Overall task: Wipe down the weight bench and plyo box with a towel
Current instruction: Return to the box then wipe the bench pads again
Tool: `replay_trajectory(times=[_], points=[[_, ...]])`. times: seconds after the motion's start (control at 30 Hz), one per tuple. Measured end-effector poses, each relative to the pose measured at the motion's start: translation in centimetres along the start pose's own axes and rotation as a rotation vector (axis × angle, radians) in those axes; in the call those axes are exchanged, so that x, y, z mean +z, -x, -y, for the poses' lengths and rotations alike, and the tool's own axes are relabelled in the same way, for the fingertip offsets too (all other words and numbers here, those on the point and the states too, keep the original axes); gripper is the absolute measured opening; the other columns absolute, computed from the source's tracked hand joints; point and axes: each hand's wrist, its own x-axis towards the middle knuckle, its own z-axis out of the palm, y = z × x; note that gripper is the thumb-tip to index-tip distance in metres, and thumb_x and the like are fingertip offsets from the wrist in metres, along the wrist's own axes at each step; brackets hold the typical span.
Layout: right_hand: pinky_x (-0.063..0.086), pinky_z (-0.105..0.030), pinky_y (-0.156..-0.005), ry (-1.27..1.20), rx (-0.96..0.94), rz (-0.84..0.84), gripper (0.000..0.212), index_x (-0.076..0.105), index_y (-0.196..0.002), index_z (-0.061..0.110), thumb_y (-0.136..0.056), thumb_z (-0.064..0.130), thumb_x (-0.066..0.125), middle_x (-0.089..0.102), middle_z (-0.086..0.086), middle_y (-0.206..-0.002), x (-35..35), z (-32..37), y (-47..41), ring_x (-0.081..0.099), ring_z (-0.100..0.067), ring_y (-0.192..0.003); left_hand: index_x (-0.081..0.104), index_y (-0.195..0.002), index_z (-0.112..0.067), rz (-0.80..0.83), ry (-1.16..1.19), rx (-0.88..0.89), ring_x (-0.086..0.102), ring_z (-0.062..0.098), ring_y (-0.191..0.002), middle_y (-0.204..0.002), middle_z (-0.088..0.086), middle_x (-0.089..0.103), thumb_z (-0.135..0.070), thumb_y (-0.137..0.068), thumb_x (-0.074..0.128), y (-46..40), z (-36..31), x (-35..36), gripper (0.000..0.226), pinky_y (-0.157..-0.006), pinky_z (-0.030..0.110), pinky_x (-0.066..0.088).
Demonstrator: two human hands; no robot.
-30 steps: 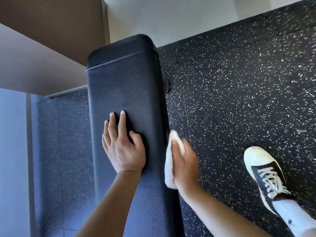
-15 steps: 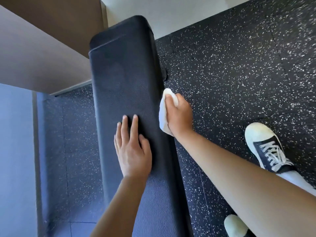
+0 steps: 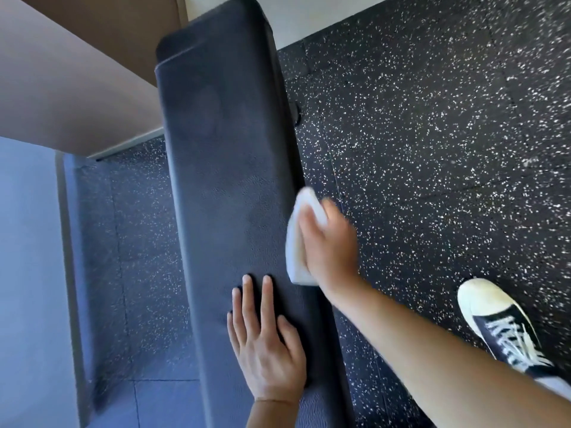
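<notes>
Along the right-hand edge of the long black padded vinyl weight bench (image 3: 225, 180), the right hand (image 3: 330, 242) presses a small white folded towel (image 3: 298, 242) flat against the side of the pad. Its fingers are blurred but seem laid over the cloth, pushing it to the vinyl more than gripping it; how far they curl I cannot tell. The left hand (image 3: 265, 347) rests palm down on the bench top nearer the camera, fingers straight and together, holding nothing. The bench stands on black rubber floor flecked with white (image 3: 432, 134), a black canvas shoe with a white toe cap (image 3: 497, 322) planted well to its right. No plyo box can be made out.

The towel looks soft and light and would bunch or slip if loosely held, so a flat palm spread over its middle suits it best. The grained vinyl should give slightly under pressure and let the cloth glide.
</notes>
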Motion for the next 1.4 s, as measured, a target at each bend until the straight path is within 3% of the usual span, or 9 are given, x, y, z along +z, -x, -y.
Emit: replay_trajectory(times=[0.13, 0.23, 0.4, 0.5, 0.67, 0.9, 1.0, 1.27, 1.4], points=[[0.035, -0.038, -0.068, 0.2, -0.162, -0.03, 0.018, 0.052, -0.09, 0.024, -0.098, 0.04, 0.056, 0.064, 0.0, -0.089, 3.0, 6.7, -9.6, 0.048, -0.024, -0.078, 0.046, -0.159, -0.024, 0.003, -0.002, 0.004, 0.03, 0.028, -0.158, -0.171, 0.002, 0.033, -0.027, -0.094, 0.04, 0.2, 0.3, 0.1, 0.065, -0.124, 0.052, 0.028], [0.034, -0.036, -0.069, 0.3, -0.246, -0.018, 0.015, 0.048, -0.09, 0.028, -0.097, 0.04, 0.055, 0.066, 0.002, -0.095, 3.7, 8.0, -12.2, 0.049, -0.022, -0.08, 0.047, -0.158, -0.024, -0.021, 0.018, 0.016, 0.031, 0.029, -0.158, -0.171, 0.003, 0.034, -0.027, -0.093, 0.041, 0.0, 0.4, 0.1, 0.065, -0.125, 0.051, 0.026], [0.034, -0.037, -0.061, 0.333, -0.365, -0.002, 0.029, 0.037, -0.08, 0.029, -0.094, 0.037, 0.06, 0.052, 0.006, -0.077, 1.6, 2.7, -5.1, 0.055, -0.028, -0.075, 0.045, -0.16, -0.027, 0.0, 0.006, -0.014, 0.028, 0.028, -0.159, -0.172, 0.001, 0.031, -0.028, -0.095, 0.04, 0.2, 0.3, 0.2, 0.064, -0.128, 0.046, 0.019], [0.035, -0.038, -0.057, 0.268, -0.462, 0.025, 0.036, 0.032, -0.079, 0.034, -0.092, 0.032, 0.065, 0.037, 0.01, -0.071, -1.0, -1.5, 2.7, 0.042, -0.023, -0.064, 0.045, -0.159, -0.027, -0.003, 0.02, -0.025, 0.028, 0.027, -0.159, -0.172, 0.0, 0.03, -0.029, -0.096, 0.04, 0.3, 0.3, 0.1, 0.064, -0.127, 0.051, 0.023], [0.035, -0.035, -0.056, 0.133, -0.375, 0.085, 0.035, 0.033, -0.077, 0.03, -0.096, 0.041, 0.061, 0.033, 0.013, -0.069, -3.2, -6.8, 9.4, 0.033, -0.013, -0.062, 0.046, -0.159, -0.026, -0.024, 0.033, -0.03, 0.027, 0.026, -0.16, -0.172, 0.001, 0.031, -0.028, -0.093, 0.042, 0.0, 0.5, 0.6, 0.066, -0.126, 0.053, 0.025], [0.045, -0.05, -0.063, -0.048, -0.195, 0.049, 0.036, 0.034, -0.071, 0.03, -0.097, 0.046, 0.055, 0.04, 0.01, -0.062, -1.5, -3.2, 1.9, 0.044, -0.023, -0.063, 0.043, -0.161, -0.026, -0.056, 0.062, 0.012, 0.023, 0.025, -0.161, -0.172, 0.0, 0.03, -0.026, -0.099, 0.037, -0.1, 0.4, 0.7, 0.062, -0.127, 0.053, 0.025], [0.046, -0.051, -0.066, -0.064, -0.222, 0.007, 0.035, 0.04, -0.076, 0.024, -0.099, 0.046, 0.053, 0.045, 0.009, -0.065, -0.9, -4.2, 2.4, 0.047, -0.025, -0.065, 0.043, -0.161, -0.029, -0.064, 0.07, 0.019, 0.023, 0.025, -0.161, -0.172, 0.0, 0.031, -0.027, -0.099, 0.037, 0.1, 0.6, 1.0, 0.062, -0.127, 0.053, 0.024], [0.044, -0.048, -0.062, -0.061, -0.126, 0.133, 0.037, 0.047, -0.079, 0.019, -0.1, 0.048, 0.055, 0.05, 0.002, -0.065, -5.2, -12.8, 19.5, 0.051, -0.022, -0.062, 0.045, -0.16, -0.027, -0.095, 0.092, -0.092, 0.027, 0.027, -0.159, -0.171, 0.001, 0.034, -0.024, -0.097, 0.037, 4.5, 0.6, 0.8, 0.063, -0.126, 0.054, 0.026], [0.048, -0.034, -0.069, -0.095, 0.023, 0.134, 0.041, 0.06, -0.084, 0.014, -0.098, 0.052, 0.054, 0.065, 0.001, -0.08, -7.2, -16.0, 26.5, 0.06, -0.014, -0.07, 0.037, -0.163, -0.027, 0.004, 0.08, -0.047, 0.019, 0.023, -0.162, -0.175, -0.004, 0.023, -0.026, -0.1, 0.035, 13.8, 2.5, -0.4, 0.063, -0.127, 0.056, 0.023]])
